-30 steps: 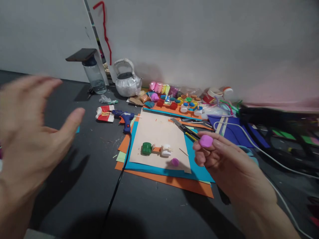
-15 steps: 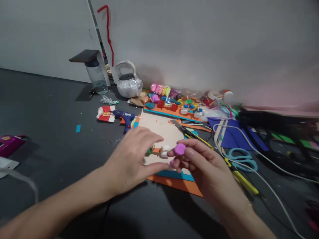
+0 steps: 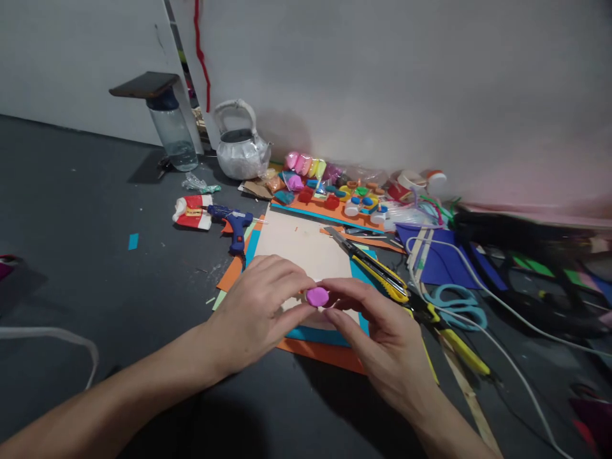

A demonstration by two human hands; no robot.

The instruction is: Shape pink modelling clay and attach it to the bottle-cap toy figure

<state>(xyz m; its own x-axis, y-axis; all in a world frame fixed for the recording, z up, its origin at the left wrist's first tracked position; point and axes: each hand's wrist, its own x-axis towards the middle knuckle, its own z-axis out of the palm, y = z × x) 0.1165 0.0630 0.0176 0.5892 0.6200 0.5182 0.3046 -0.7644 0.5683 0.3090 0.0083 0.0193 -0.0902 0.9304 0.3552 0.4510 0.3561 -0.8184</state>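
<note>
A small purple disc of modelling clay [image 3: 317, 296] is pinched between my two hands over the paper sheets. My left hand [image 3: 268, 303] grips its left edge between thumb and fingertips. From the other side, my right hand [image 3: 382, 319] has its thumb and fingers at the disc's right edge. Beneath them lies a cream sheet [image 3: 296, 245] on top of blue and orange sheets. Whatever sits on the sheet directly behind the disc is mostly hidden by my fingers.
Left of the sheets lies a blue hot glue gun [image 3: 234, 223]. To the right are a yellow utility knife [image 3: 382, 274], light-blue scissors [image 3: 459, 306] and a white cable [image 3: 502, 293]. Along the wall stand a silver kettle [image 3: 243, 156], a water bottle [image 3: 174, 137] and bagged coloured clay [image 3: 306, 164].
My right hand has brought the purple clay disc left and slightly down. My left hand, which was spread apart from it, has closed on its edge. The view has shifted a little.
</note>
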